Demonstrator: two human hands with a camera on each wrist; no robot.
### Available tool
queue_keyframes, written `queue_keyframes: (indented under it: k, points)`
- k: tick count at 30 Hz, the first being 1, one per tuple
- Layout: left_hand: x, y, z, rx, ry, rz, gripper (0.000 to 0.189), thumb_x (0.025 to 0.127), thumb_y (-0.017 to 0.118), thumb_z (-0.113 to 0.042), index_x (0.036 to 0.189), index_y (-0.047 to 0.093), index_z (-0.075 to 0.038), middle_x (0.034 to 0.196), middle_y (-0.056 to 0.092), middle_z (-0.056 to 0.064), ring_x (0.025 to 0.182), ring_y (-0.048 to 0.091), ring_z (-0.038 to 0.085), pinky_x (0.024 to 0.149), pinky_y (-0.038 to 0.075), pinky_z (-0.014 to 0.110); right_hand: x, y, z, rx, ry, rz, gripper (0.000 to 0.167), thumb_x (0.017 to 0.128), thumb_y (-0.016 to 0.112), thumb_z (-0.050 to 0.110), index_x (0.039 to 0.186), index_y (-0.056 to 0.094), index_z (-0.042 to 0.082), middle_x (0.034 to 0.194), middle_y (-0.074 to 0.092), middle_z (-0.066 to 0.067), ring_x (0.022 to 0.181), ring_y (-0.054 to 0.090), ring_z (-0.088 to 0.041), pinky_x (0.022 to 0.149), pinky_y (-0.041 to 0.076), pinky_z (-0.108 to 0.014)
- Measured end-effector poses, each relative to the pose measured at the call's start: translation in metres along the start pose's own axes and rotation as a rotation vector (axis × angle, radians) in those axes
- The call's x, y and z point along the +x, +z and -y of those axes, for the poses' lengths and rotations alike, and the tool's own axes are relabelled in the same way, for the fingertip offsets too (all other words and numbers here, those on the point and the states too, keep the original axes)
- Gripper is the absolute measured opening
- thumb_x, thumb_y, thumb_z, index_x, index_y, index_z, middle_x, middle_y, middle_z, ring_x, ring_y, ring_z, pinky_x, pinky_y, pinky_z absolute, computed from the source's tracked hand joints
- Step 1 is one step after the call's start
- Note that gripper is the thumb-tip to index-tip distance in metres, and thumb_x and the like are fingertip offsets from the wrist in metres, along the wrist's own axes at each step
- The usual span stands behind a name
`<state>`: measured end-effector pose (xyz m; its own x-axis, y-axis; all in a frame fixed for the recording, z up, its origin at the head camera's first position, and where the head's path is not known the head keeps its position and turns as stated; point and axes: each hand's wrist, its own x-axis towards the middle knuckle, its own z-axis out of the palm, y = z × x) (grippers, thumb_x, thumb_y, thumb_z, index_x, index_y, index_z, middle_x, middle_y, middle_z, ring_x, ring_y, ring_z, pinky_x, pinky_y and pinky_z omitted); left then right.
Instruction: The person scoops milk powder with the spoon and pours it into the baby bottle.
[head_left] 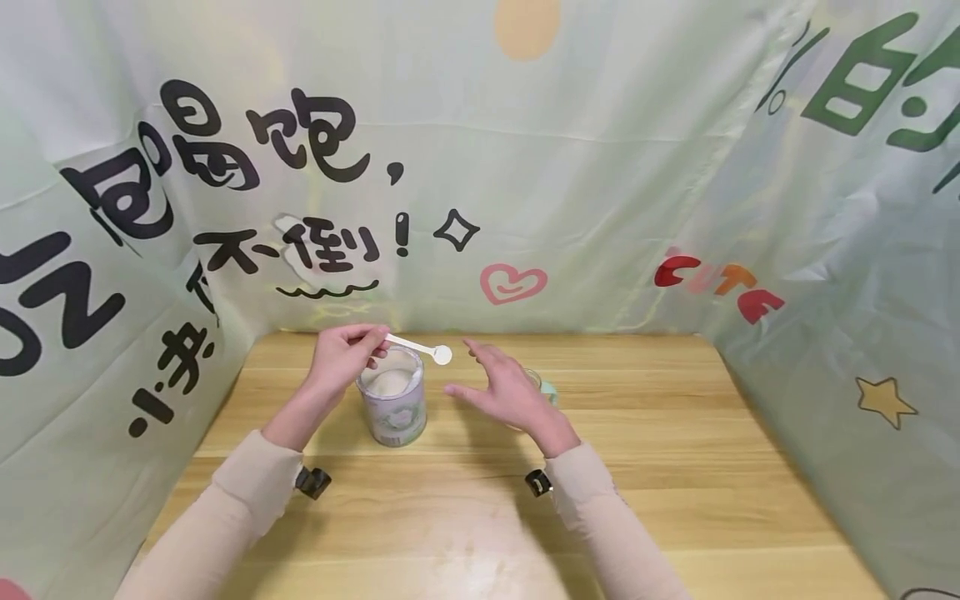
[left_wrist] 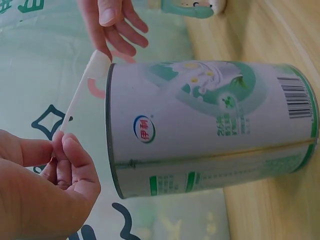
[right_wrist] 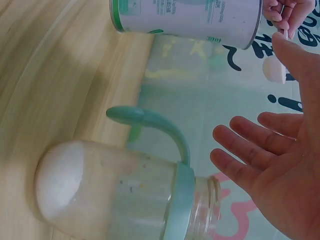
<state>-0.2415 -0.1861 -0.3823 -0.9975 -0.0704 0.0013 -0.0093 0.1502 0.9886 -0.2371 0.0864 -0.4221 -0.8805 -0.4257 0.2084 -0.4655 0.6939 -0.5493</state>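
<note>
Beige cloth covers both forearms at the near side, the sleeves (head_left: 255, 475) reaching in from left and right, with a small black device (head_left: 313, 482) showing at each wrist. Beneath them spreads a pale wood-grain table (head_left: 465, 533). Farther in, left of the middle, an open-topped can (head_left: 397, 421) stands upright on the wood, its pale wall printed with green artwork and a barcode, and whitish powder (head_left: 392, 383) shows inside. To its right, the right hand (head_left: 510, 392) is held in the air, fingers and thumb spread apart, its grip holding nothing. Just beyond and below that hand, on the right, a clear bottle (right_wrist: 135, 190) with a mint-green handle (right_wrist: 167, 127) stands upright on the table, its neck uncovered; the lower end looks white, though whether that is powder or the base cannot be told. The left hand (head_left: 341, 358) is above the can's left side, thumb and fingers pinched together on the end of a white scoop (head_left: 442, 355). The scoop points rightward, its bowl just right of the can's rim, between the can and the right hand. Farthest away hangs a pale green curtain (head_left: 637, 167) bearing black lettering, a pink heart (head_left: 513, 287) and, on the right, a yellow star (head_left: 887, 402).
</note>
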Motion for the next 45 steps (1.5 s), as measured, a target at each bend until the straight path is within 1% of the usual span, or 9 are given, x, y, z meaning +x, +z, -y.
queue_keyframes:
  k: [5, 10, 11, 18, 23, 28, 36, 41, 45]
  points:
    - [0.002, 0.007, -0.001, -0.016, -0.016, 0.02, 0.038, 0.104, 0.068, -0.017, 0.129, 0.067, 0.012, 0.078, 0.073, -0.01, 0.074, 0.067, 0.001, 0.066, 0.057, 0.017, -0.005, -0.005, -0.005, -0.015, 0.02, -0.006, 0.087, 0.093, 0.074, 0.06, 0.163, 0.04, 0.018, 0.154, 0.058, -0.012, 0.14, 0.057, -0.036, 0.115, 0.047, -0.057]
    - [0.005, 0.015, -0.003, -0.006, -0.022, 0.039, 0.036, 0.104, 0.068, -0.017, 0.128, 0.069, 0.01, 0.085, 0.077, -0.001, 0.076, 0.068, 0.002, 0.07, 0.059, 0.019, -0.01, -0.011, -0.011, -0.029, 0.043, -0.015, 0.085, 0.094, 0.074, 0.059, 0.161, 0.043, 0.017, 0.156, 0.055, -0.012, 0.144, 0.052, -0.039, 0.119, 0.043, -0.057]
    - [0.005, 0.017, -0.003, -0.002, -0.022, 0.042, 0.036, 0.104, 0.069, -0.017, 0.127, 0.07, 0.01, 0.086, 0.077, -0.001, 0.076, 0.068, 0.002, 0.071, 0.059, 0.019, -0.011, -0.012, -0.013, -0.035, 0.044, -0.017, 0.085, 0.094, 0.073, 0.058, 0.161, 0.043, 0.016, 0.156, 0.055, -0.013, 0.144, 0.052, -0.039, 0.12, 0.043, -0.057]
    - [0.006, 0.03, -0.006, -0.059, -0.022, 0.08, 0.035, 0.103, 0.069, -0.014, 0.126, 0.069, 0.013, 0.076, 0.073, -0.011, 0.075, 0.068, 0.002, 0.069, 0.059, 0.017, -0.014, -0.018, -0.021, -0.038, 0.054, -0.03, 0.083, 0.094, 0.075, 0.055, 0.158, 0.047, 0.01, 0.154, 0.056, -0.017, 0.144, 0.052, -0.041, 0.12, 0.042, -0.058]
    - [0.008, 0.039, -0.006, -0.083, -0.031, 0.098, 0.033, 0.103, 0.069, -0.012, 0.125, 0.069, 0.013, 0.075, 0.072, -0.009, 0.073, 0.067, 0.003, 0.067, 0.058, 0.016, -0.018, -0.021, -0.026, -0.032, 0.062, -0.043, 0.082, 0.095, 0.075, 0.054, 0.157, 0.048, 0.009, 0.155, 0.056, -0.018, 0.144, 0.051, -0.041, 0.12, 0.042, -0.059]
    - [0.011, 0.048, -0.008, -0.077, -0.02, 0.12, 0.031, 0.103, 0.068, -0.012, 0.122, 0.071, 0.012, 0.076, 0.072, -0.008, 0.072, 0.067, 0.004, 0.068, 0.058, 0.016, -0.023, -0.025, -0.033, -0.038, 0.063, -0.06, 0.081, 0.096, 0.075, 0.051, 0.157, 0.047, 0.006, 0.154, 0.056, -0.019, 0.144, 0.052, -0.039, 0.119, 0.044, -0.056]
    - [0.013, 0.059, -0.008, -0.063, -0.02, 0.132, 0.03, 0.103, 0.069, -0.014, 0.121, 0.072, 0.011, 0.079, 0.073, -0.004, 0.072, 0.066, 0.004, 0.071, 0.06, 0.019, -0.029, -0.027, -0.042, -0.023, 0.084, -0.065, 0.081, 0.096, 0.076, 0.049, 0.156, 0.047, 0.004, 0.152, 0.058, -0.018, 0.143, 0.054, -0.037, 0.118, 0.045, -0.054]
    - [0.013, 0.066, -0.009, -0.075, -0.003, 0.142, 0.029, 0.103, 0.069, -0.012, 0.118, 0.072, 0.013, 0.075, 0.072, -0.006, 0.071, 0.066, 0.005, 0.068, 0.059, 0.018, -0.033, -0.027, -0.046, -0.013, 0.098, -0.07, 0.081, 0.095, 0.076, 0.048, 0.155, 0.047, 0.002, 0.152, 0.058, -0.019, 0.143, 0.054, -0.038, 0.118, 0.045, -0.055]
    - [0.012, 0.071, -0.009, -0.084, 0.002, 0.145, 0.028, 0.103, 0.069, -0.011, 0.118, 0.073, 0.012, 0.075, 0.072, -0.006, 0.073, 0.068, 0.007, 0.07, 0.061, 0.02, -0.036, -0.026, -0.05, -0.024, 0.099, -0.076, 0.08, 0.096, 0.076, 0.048, 0.154, 0.048, 0.001, 0.153, 0.057, -0.019, 0.143, 0.054, -0.037, 0.118, 0.045, -0.054]
